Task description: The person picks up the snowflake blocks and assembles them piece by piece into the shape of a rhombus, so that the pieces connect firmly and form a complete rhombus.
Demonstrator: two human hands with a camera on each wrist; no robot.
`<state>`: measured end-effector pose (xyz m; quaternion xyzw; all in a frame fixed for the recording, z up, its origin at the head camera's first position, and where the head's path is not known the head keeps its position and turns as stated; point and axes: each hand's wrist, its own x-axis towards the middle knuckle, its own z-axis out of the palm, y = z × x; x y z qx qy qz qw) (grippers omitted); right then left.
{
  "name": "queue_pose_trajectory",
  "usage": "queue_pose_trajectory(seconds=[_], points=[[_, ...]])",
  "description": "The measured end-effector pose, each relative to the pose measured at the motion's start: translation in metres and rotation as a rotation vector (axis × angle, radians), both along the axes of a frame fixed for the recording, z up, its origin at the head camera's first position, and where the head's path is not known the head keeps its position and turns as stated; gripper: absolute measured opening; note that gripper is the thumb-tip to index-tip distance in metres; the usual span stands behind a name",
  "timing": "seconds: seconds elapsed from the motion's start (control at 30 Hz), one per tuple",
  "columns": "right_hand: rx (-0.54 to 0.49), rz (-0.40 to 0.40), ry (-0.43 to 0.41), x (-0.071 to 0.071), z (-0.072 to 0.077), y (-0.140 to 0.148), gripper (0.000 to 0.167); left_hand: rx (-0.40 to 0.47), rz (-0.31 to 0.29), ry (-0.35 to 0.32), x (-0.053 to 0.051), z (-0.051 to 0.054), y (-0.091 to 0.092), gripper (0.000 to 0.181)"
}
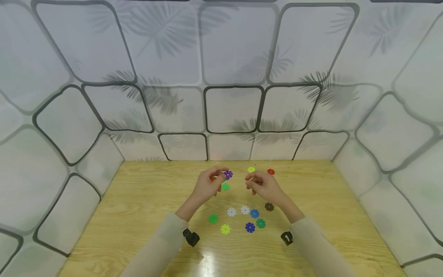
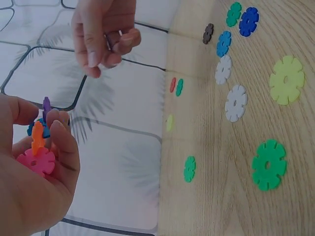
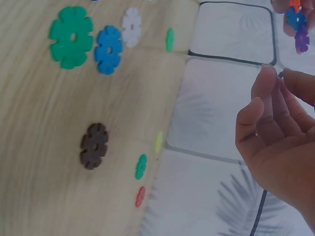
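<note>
In the left wrist view my left hand holds a cluster of notched plastic discs between thumb and curled fingers. It includes a pink disc, an orange disc, a blue disc and a purple disc, which look joined. My right hand is raised across from it, the two apart. Between its thumb and fingertip shows a small dark piece, seen nearly edge-on and mostly hidden. Both hands are above the far part of the wooden table.
Loose discs lie on the table: two white, with one white disc at left, a brown disc, a light blue disc, a dark blue disc, several green and yellow ones, and a red disc near the patterned back wall.
</note>
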<state>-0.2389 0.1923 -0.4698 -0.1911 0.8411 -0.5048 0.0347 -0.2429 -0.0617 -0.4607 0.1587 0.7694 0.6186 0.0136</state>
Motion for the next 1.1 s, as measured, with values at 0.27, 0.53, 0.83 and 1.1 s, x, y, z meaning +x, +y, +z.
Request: queue_pose_trajectory(seconds=[0.27, 0.53, 0.83, 1.1], points=[[0.093, 0.023, -0.053, 0.008, -0.019, 0.016, 0.022, -0.019, -0.016, 0.024, -0.001, -0.002, -0.001, 0.036], [0.221, 0.059, -0.006, 0.015, -0.037, 0.030, 0.022, -0.006, -0.025, 0.019, -0.001, -0.001, -0.001, 0.040], [0.314, 0.059, -0.060, 0.019, -0.054, 0.038, 0.019, -0.003, -0.023, 0.014, -0.002, -0.002, -0.001, 0.040], [0.349, 0.075, -0.133, 0.025, -0.066, 0.036, 0.024, -0.002, -0.009, -0.004, -0.003, -0.003, -0.002, 0.040]])
